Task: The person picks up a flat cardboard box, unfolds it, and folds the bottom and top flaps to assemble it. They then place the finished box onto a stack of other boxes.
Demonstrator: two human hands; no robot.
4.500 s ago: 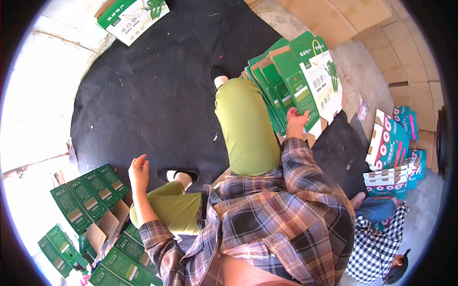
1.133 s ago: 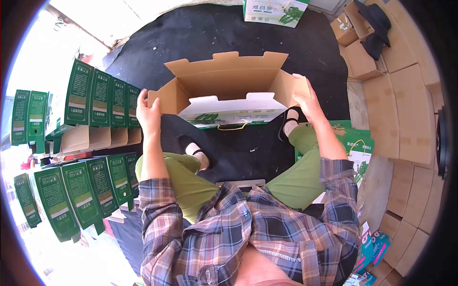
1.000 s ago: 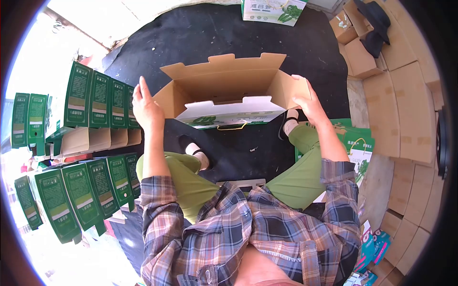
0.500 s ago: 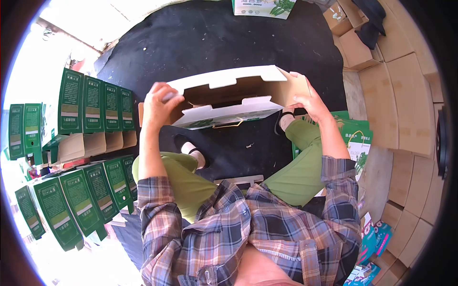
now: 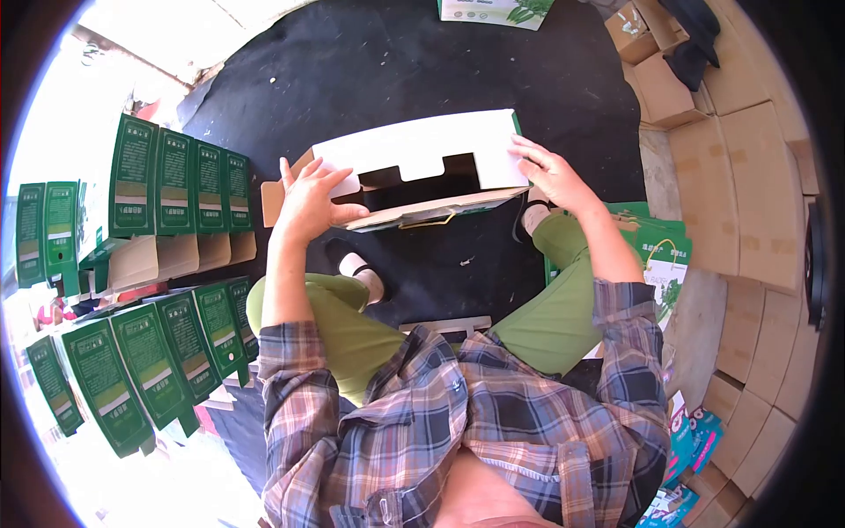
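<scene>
From here I read flap-folding on the carton (image 5: 421,165), ahead of the knees (image 5: 356,339) — a next press calls for even pressure. The white flap (image 5: 412,139) looks smooth, notched. My left hand (image 5: 308,201) spreads wide at its end; whether my right hand (image 5: 556,179) grips, I can't tell.

One head-worn fisheye camera looks steeply down and forward over the wearer's plaid shirt (image 5: 528,422), with the left hand (image 5: 308,204) and right hand (image 5: 558,181) near and the black floor sheet (image 5: 422,79) beyond.
</scene>
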